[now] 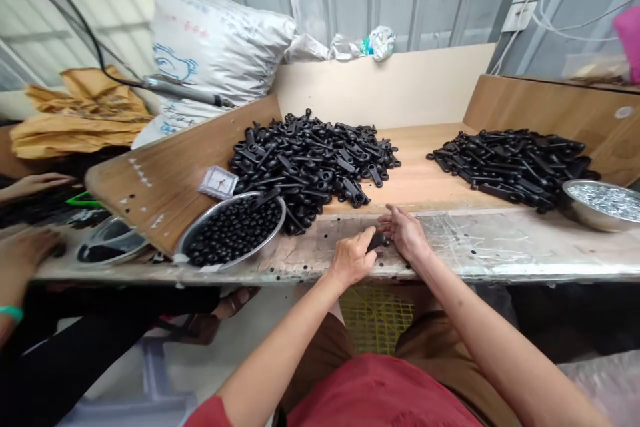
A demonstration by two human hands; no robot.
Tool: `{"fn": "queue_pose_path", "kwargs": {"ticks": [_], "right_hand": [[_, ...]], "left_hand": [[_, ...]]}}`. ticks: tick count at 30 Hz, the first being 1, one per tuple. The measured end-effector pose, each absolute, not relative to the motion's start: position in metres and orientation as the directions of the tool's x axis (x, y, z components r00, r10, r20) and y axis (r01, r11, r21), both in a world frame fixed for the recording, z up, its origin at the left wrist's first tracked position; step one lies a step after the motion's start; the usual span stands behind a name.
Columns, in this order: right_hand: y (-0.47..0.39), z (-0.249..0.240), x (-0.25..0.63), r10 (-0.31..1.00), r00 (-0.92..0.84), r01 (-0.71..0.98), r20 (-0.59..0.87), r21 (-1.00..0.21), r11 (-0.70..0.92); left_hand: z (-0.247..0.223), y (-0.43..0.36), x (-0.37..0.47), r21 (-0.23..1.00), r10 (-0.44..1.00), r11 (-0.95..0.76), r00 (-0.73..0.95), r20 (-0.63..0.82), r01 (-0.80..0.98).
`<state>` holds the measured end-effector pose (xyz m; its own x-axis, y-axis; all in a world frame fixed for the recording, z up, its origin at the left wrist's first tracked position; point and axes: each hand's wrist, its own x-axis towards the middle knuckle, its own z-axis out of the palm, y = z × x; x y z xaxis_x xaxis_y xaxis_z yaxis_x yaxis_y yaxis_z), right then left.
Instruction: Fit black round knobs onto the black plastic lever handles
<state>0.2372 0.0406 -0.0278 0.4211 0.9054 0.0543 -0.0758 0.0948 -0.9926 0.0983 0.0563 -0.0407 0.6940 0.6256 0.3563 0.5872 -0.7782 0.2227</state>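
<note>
At the table's front edge, my left hand (353, 256) is closed around a black plastic crank handle (376, 241), whose end points to the right. My right hand (406, 235) is just beside that end, palm turned inward, with its fingers apart and loosely bent. Whether a fingertip touches the handle I cannot tell. Beyond my hands lies a large heap of black crank handles (310, 163). A metal bowl (283, 213) full of round black knobs (233, 233) stands to the left of my left hand.
A second heap of black handles (520, 163) lies at the right, beside a bowl of small silver metal pieces (607, 200). A wooden board (160, 173) divides off the left side, where a co-worker's hand (30, 247) shows. A power screwdriver (185, 90) hangs above it.
</note>
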Motion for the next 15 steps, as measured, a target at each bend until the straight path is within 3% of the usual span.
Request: {"fn": "queue_pose_path", "kwargs": {"ticks": [6,15], "right_hand": [[0.0472,-0.0285,0.2353,0.912,0.41,-0.167,0.015,-0.982,0.091],[0.0484,-0.0295,0.231,0.93,0.365,-0.051,0.034,-0.997,0.057]], "left_hand": [[-0.0375,0.0535,0.0989,0.269,0.661,-0.736,0.574,0.483,0.621],[-0.038,0.0554,0.0965,0.344,0.656,-0.737,0.494,0.571,0.581]]}}
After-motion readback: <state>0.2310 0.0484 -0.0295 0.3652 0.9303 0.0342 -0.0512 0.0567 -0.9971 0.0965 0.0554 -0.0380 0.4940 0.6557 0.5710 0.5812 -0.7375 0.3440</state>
